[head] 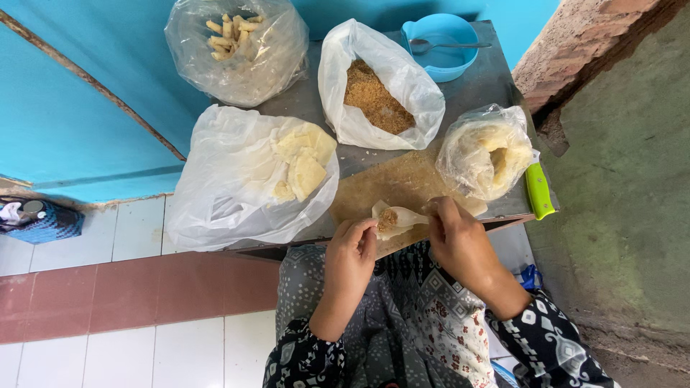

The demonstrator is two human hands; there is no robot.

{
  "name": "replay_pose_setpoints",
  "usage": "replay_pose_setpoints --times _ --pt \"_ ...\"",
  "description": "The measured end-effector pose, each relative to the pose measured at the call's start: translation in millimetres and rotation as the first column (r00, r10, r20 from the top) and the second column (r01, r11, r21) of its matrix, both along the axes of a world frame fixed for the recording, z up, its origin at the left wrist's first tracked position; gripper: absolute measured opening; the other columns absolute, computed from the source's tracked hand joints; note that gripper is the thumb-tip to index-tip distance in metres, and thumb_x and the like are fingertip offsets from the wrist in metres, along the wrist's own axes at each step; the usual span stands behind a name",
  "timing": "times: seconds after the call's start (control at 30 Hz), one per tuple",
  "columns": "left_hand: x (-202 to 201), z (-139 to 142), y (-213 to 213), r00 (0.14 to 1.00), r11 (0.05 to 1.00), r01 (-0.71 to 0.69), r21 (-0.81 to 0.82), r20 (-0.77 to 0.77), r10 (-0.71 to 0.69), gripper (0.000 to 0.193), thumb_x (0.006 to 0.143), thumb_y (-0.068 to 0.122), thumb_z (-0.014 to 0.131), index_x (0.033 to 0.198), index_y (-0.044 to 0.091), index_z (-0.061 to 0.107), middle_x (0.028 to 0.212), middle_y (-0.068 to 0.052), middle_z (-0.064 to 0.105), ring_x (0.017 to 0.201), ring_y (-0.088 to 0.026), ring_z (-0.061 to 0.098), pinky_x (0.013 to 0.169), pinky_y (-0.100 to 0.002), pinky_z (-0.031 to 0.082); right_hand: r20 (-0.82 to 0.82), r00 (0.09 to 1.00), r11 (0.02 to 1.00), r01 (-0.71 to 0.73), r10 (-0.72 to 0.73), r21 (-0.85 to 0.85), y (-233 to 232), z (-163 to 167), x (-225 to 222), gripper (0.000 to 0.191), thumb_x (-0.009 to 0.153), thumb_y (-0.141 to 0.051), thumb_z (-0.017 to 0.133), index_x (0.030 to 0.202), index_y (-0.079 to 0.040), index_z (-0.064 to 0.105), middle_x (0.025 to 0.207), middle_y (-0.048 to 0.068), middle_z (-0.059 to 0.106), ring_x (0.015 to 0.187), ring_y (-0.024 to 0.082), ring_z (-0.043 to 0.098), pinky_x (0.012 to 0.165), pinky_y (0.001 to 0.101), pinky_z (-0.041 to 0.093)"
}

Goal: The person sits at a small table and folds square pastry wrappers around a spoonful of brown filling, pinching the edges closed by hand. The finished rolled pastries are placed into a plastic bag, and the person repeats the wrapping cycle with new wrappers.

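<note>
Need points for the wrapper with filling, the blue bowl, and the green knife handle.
wrapper with filling (pixel 394 219), head view, on the brown filling heap.
blue bowl (pixel 440 44), head view, on its inner floor.
green knife handle (pixel 539 191), head view, mid-handle.

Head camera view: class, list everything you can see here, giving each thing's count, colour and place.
wrapper with filling: one, pale with brown crumbs, between both hands
cutting board: one, brown, table front
bag of crumbs: one, clear, brown filling, table centre
bag of wrappers: one, clear, pale sheets, left
bag of rolls: one, clear, tan sticks, top left
small bag: one, clear, pale contents, right
bowl: one, blue, spoon inside, table back
knife handle: one, green, table's right edge
left hand: touches wrapper
right hand: touches wrapper
</note>
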State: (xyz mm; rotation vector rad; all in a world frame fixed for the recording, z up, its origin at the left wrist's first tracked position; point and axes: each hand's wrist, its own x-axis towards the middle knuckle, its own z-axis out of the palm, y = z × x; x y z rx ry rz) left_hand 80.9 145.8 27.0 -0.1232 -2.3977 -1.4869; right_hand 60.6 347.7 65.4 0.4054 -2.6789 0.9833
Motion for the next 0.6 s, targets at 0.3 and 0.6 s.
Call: replay_pose_setpoints --times 0.3,0.6 --pt "-2.5 -1.7 -4.1 0.996 0.990 0.062 -0.125 -0.061 -0.071 0.020 0.093 0.003 0.065 0.111 0.007 0.074 0.108 -0.010 0.071 0.089 -0.032 0.072 0.073 -0.039 0.057 0.085 0.996 0.857 0.064 -0.024 -0.512 16.3 -24.0 -74.5 0.023 0.096 0.007 0.064 0.113 0.001 0.051 0.096 0.008 0.065 0.086 0.011 0.066 0.073 0.0249 0.053" --pt "-4.9 5.2 4.0 0.997 0.979 -0.026 -0.204 -0.070 0.012 0.014 0.091 0.012 0.072 0.104 0.011 0.075 0.105 -0.006 0.071 0.088 -0.030 0.072 0.072 -0.040 0.057 -0.562 0.825 0.936 0.237 -0.053 0.260 -47.6 31.4 -180.0 0.056 0.087 -0.003 0.063 0.141 -0.004 0.049 0.097 0.016 0.072 0.099 0.039 0.072 0.082 0.0514 0.055"
